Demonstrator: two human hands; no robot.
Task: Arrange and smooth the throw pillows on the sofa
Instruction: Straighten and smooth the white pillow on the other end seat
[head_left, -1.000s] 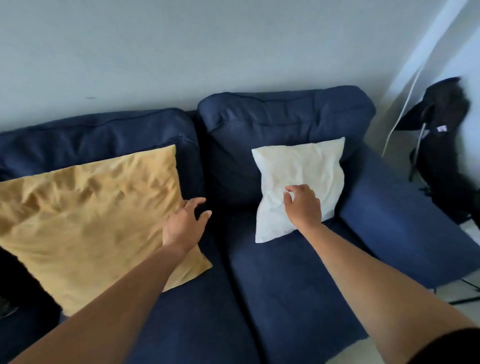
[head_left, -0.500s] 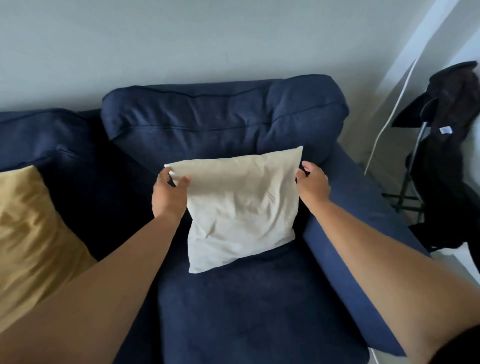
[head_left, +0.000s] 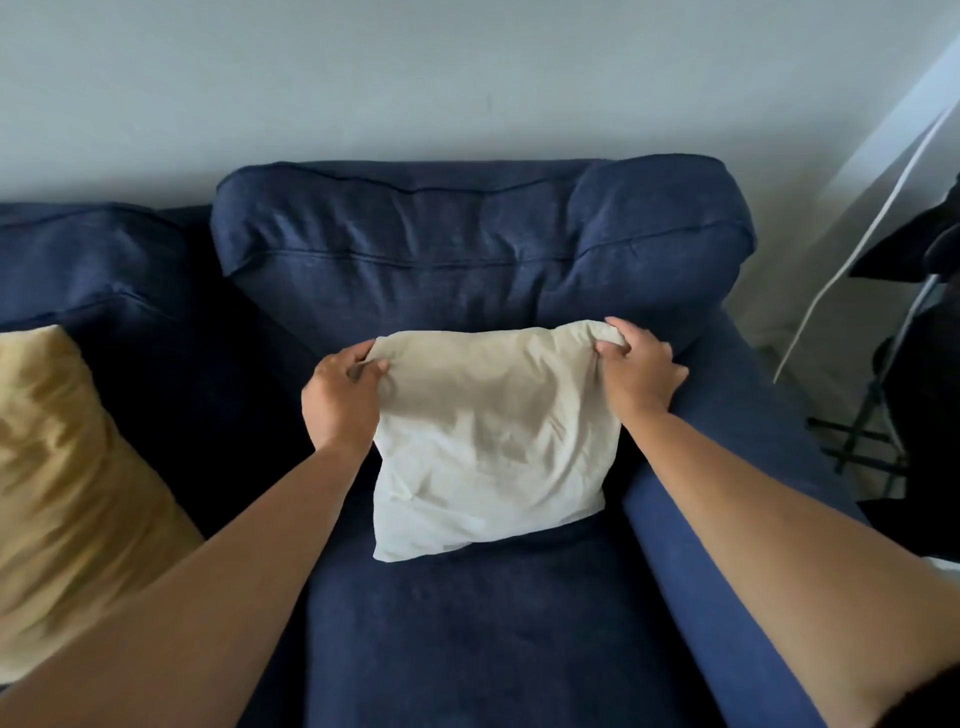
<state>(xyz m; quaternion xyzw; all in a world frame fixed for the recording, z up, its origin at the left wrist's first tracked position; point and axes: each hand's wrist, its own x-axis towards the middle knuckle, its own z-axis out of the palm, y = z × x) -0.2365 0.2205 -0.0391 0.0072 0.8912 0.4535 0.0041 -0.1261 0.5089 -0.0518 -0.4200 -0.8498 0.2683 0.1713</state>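
- Head view: the white pillow (head_left: 493, 441) is held by its two upper corners, the left hand (head_left: 340, 400) pinched shut on the left corner and the right hand (head_left: 636, 376) on the right.
- Its top edge is stretched across between the hands; the body hangs toward the viewer, its lower edge resting on the sofa (head_left: 467, 623) seat near the right arm.
- A yellow pillow (head_left: 67, 493) is seen at the left edge, well apart.
- A pale wall (head_left: 415, 78) is seen behind.

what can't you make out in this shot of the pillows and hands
Head view only:
- Yellow pillow: left side cut off by the frame edge, lower part hidden by the left forearm.
- White pillow: top corners bunched inside the left hand and right hand.
- Dark item on a stand: cut off at right.
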